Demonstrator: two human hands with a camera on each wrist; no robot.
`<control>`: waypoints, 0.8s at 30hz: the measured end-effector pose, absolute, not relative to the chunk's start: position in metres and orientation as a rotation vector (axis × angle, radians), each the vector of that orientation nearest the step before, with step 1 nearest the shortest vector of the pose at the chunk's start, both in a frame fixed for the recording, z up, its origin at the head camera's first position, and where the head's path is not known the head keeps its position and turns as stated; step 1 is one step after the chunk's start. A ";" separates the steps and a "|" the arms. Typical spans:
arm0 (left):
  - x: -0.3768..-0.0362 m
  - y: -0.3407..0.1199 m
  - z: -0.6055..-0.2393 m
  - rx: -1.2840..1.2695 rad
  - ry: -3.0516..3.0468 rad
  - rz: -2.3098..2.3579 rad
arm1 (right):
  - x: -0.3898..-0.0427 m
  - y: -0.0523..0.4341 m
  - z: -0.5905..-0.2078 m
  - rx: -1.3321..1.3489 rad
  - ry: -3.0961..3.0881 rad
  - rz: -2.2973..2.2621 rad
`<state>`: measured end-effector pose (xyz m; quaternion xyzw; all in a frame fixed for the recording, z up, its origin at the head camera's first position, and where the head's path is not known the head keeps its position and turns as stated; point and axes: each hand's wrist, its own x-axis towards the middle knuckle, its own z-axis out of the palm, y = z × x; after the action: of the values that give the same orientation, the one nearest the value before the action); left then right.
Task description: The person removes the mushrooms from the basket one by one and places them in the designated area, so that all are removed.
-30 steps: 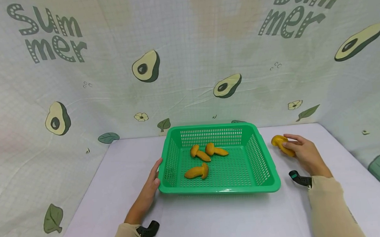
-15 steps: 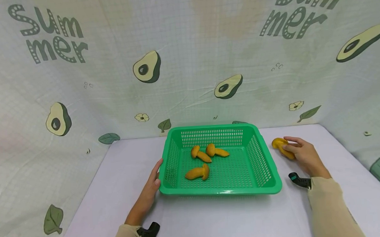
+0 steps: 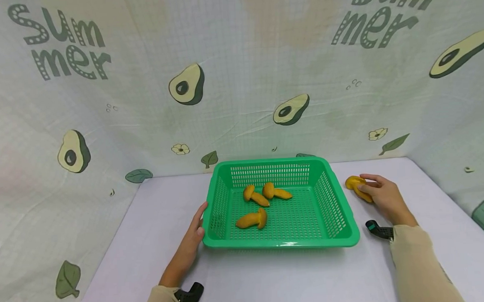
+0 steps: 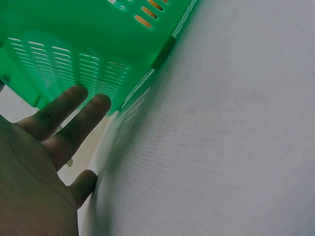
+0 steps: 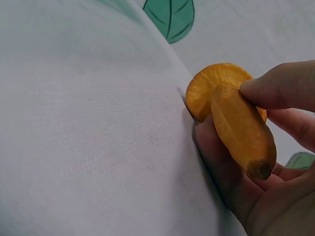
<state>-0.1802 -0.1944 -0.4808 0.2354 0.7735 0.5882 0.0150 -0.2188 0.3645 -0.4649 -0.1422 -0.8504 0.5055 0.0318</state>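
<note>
The right hand [image 3: 383, 198] pinches a yellow mushroom [image 3: 358, 187] near the tabletop's [image 3: 272, 280] far right corner, just beside the right wall of the green basket [image 3: 333, 201]. In the right wrist view the thumb and fingers [image 5: 280, 91] close on the stem while the cap [image 5: 214, 86] touches the cloth, so the mushroom looks gripped but not lifted. The left hand [image 3: 193, 236] lies with fingers straight and relaxed against the basket's left wall, holding nothing; the left wrist view shows the fingertips [image 4: 74, 105] at the slotted side. Three more mushrooms [image 3: 260, 199] lie inside the basket, two toward its far edge, one nearer the middle.

To do this step well, I judge the grip should sit firmly on the stem, since the cap is wider and smooth and could roll out of a loose pinch. The lift should go up enough to pass over the basket's rim, which stands well above the tabletop on that side. The left hand is well placed to brace the basket against sliding. A spot on the bare mesh at the right of the basket floor would avoid knocking the others
</note>
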 end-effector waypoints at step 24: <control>-0.179 -0.193 -0.481 0.694 2.442 1.811 | -0.214 0.369 -0.460 -0.309 -2.782 1.228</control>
<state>-0.1795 -0.1933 -0.4811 0.2226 0.7830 0.5808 0.0116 -0.2138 0.3687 -0.4603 -0.1011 -0.9093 0.4014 0.0426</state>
